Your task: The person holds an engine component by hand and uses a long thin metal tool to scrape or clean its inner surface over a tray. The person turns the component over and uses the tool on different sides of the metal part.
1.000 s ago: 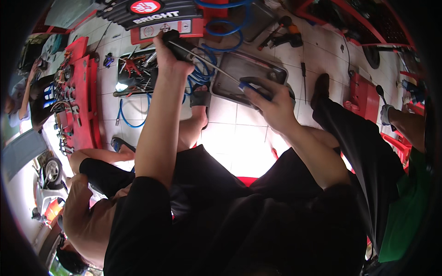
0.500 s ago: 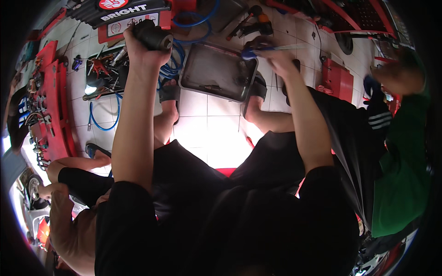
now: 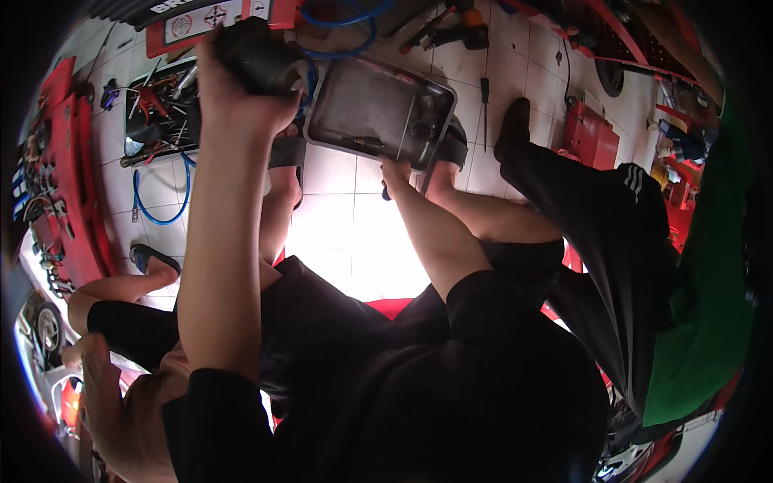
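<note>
Step in hand, as judged: a holding step. The left hand [image 3: 237, 105] is closed round a dark cylindrical part [image 3: 274, 66], raised to the left of the tray [image 3: 354, 92]. The right hand [image 3: 394, 171] is low at the tray's near rim, well apart from the left; a dark blue sliver shows beside it—whether gripped, I cannot tell. Contact with the rim cannot be confirmed. The next move appears to call for a firm left grip and a right hand clear of the rim.

Surface: pale tiled floor [image 3: 328, 173], glaring on the tray's near side. Left of the tray—tool case [image 3: 137, 146], blue hose [image 3: 161, 222], red bench [image 3: 90, 201]. Right of it, a screwdriver [image 3: 485, 92] and red box [image 3: 590, 133]; beyond, a drill [image 3: 463, 36]. A person in green [image 3: 700, 346] is farther right.
</note>
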Motion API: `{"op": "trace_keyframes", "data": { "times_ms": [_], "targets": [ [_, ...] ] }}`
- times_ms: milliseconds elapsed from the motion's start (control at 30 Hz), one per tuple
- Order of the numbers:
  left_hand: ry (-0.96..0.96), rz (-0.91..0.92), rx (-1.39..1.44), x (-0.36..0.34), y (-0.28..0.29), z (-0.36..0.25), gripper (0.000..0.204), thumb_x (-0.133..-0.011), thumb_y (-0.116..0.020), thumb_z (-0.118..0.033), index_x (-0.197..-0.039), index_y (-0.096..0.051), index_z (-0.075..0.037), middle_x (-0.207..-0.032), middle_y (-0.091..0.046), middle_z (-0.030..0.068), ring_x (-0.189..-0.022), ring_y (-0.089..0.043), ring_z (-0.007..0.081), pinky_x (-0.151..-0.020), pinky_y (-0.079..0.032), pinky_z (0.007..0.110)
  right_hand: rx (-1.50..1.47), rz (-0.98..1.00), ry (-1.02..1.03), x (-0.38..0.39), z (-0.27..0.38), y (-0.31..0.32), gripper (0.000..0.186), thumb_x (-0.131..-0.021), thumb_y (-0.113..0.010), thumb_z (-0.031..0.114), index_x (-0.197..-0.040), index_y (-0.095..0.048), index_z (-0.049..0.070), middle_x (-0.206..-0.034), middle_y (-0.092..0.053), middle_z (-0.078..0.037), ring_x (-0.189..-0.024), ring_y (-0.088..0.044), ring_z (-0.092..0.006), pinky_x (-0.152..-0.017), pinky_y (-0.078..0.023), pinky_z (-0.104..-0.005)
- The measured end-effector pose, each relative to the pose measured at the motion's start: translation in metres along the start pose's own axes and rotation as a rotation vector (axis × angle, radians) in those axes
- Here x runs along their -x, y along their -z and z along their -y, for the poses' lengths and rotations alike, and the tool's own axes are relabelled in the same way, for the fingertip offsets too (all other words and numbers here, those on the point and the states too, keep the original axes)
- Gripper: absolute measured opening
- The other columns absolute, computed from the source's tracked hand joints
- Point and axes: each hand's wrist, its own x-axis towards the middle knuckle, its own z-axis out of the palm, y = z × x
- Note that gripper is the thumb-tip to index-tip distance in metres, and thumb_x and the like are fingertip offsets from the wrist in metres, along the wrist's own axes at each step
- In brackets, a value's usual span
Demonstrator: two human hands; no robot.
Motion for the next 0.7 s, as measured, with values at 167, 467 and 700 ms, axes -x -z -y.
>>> {"op": "trace_keyframes", "data": {
  "times_ms": [167,467,700],
  "targets": [
    [-0.033,-0.051,-0.024,0.004,-0.013,-0.010,0.037,-0.084,-0.056,-0.040,-0.107,-0.065,-0.012,-0.104,-0.067,0.0060,-0.099,-0.061,0.0257,-0.089,-0.049,0.041,0.520,-0.213,0.395,-0.038,0.006,-0.036,0.052,-0.070,-0.082,0.030,-0.102,-0.063,-0.006,-0.084,-0.069,-0.021,-0.077,-0.069,-0.0309,-0.067,-0.055,-0.0402],
    [0.052,0.047,-0.017,0.018,-0.006,-0.013,0.035,-0.086,-0.053,-0.045,-0.097,-0.065,-0.014,-0.093,-0.066,0.0045,-0.085,-0.060,0.0227,-0.075,-0.049,0.036,0.386,-0.012,0.007,-0.015,0.075,-0.161,0.042,-0.068,-0.081,0.023,-0.102,-0.069,0.002,-0.107,-0.068,-0.022,-0.104,-0.065,-0.0358,-0.089,-0.053,-0.0430],
    [0.038,0.024,0.063,0.017,-0.010,-0.020,0.042,-0.084,-0.059,-0.051,-0.103,-0.064,-0.014,-0.093,-0.065,0.0061,-0.086,-0.060,0.0227,-0.076,-0.048,0.036,0.505,-0.082,-0.050,-0.026,0.065,-0.188,0.033,-0.070,-0.077,0.019,-0.099,-0.070,0.004,-0.105,-0.068,-0.021,-0.100,-0.067,-0.0369,-0.083,-0.056,-0.0455]
  ]
}}
